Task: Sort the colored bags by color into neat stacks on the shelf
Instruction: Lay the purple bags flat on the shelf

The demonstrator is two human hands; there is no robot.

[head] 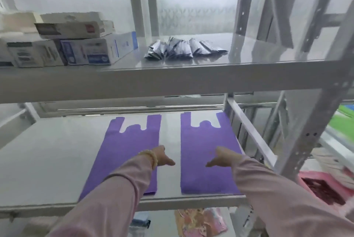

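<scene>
Shelving (210, 81) of grey metal fills the view, its uprights cut off at the top edge and the backdrop behind it washed out to a pale blur. The lower shelf (47, 160) carries two purple bags lying flat side by side, handles pointing away from the person, a bare strip of shelf between them. The left bag (124, 144) is partly covered by the left sleeve (107, 198), which hides its near left corner; the right bag (199, 160) has its near right corner hidden by the right sleeve (283, 198). On the upper shelf, stacked boxes (72, 45) sit at the left, their print too blurred to read, and a heap of silvery packets (183, 48) lies near the middle. Beyond the right upright, a pink thing (325, 188) and green and blue patches are smeared and cut off; I cannot tell what they are. Below the lower shelf, patterned items (199, 221) show only in part. The left hand (162, 156), a beaded bracelet (151, 157) at its wrist, rests over the left bag's right edge, released, fingers pointing inward. The right hand (220, 157) lies on the right bag, likewise released and flat, grasping nothing.
</scene>
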